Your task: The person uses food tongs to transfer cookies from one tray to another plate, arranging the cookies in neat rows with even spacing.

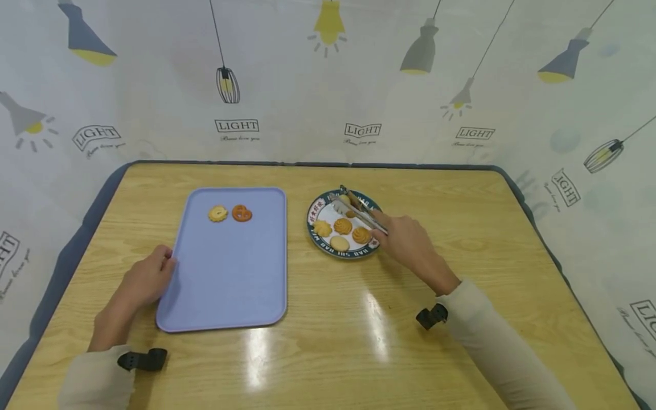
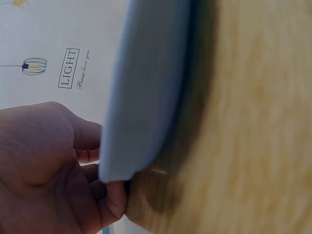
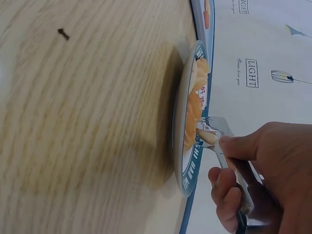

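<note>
My left hand (image 1: 146, 279) grips the left edge of a lavender tray (image 1: 230, 279); the left wrist view shows the thumb and fingers at the rim (image 2: 109, 165). My right hand (image 1: 412, 245) holds metal tongs (image 1: 365, 218) over a round plate (image 1: 319, 241) with a dark green patterned rim. The tongs' tips reach the plate's far side, around a pale cookie (image 3: 207, 136). Several other cookies lie on the plate, among them two swirled ones, a swirled cookie (image 1: 343, 226) and a swirled cookie (image 1: 361, 235), plus a smooth oval cookie (image 1: 339, 244).
On the tray's far part lie a round yellow cookie (image 1: 217, 213) and a brown pretzel-shaped cookie (image 1: 242, 213). Tray and plate stand side by side on a wooden table (image 1: 328, 347). A lamp-printed curtain (image 1: 287, 85) hangs behind the table's dark edge.
</note>
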`<state>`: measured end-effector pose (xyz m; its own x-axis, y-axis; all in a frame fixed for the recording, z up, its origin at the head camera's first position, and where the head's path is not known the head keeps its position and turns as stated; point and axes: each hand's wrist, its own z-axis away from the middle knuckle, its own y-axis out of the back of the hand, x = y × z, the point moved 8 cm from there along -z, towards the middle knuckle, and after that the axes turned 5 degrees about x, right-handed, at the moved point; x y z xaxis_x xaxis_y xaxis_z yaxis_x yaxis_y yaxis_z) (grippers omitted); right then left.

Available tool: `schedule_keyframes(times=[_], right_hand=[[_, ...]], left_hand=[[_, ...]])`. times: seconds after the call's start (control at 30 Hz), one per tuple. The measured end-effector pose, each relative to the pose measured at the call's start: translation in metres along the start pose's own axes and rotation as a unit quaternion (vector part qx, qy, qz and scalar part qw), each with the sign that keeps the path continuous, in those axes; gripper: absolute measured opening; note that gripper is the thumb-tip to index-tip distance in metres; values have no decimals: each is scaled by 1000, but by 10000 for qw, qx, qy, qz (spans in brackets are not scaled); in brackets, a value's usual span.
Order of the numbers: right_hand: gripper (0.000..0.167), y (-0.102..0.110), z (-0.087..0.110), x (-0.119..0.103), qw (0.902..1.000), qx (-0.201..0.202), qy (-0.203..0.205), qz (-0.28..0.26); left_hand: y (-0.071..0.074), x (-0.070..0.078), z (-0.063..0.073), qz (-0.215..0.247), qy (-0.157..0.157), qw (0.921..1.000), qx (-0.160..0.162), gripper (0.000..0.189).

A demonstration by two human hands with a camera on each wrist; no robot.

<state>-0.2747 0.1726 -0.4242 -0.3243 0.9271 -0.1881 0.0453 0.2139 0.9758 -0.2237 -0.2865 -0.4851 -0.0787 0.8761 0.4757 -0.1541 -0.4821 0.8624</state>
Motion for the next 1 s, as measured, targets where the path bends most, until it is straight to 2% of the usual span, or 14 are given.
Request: schedule_keyframes(times=[0.37,0.6,0.73,0.87,1.0], right_hand=[[47,1,-3,1,9994,162,86,-284],[45,-4,0,9,9956,-30,-57,-935],[45,-6,0,13,9901,-188,-209,-1374],[45,-7,-1,16,9796,-380,-490,-1909],[45,-3,-4,11,9714,-401,-520,-2282]], left_hand=[[0,-2,-2,56,43,10000,36,37],[-2,-1,1,100,101,9999,-31,38],[-2,0,1,97,83,9999,10,37],[-1,1,2,80,47,9999,45,36],[0,2,2,65,19,9999,96,36]])
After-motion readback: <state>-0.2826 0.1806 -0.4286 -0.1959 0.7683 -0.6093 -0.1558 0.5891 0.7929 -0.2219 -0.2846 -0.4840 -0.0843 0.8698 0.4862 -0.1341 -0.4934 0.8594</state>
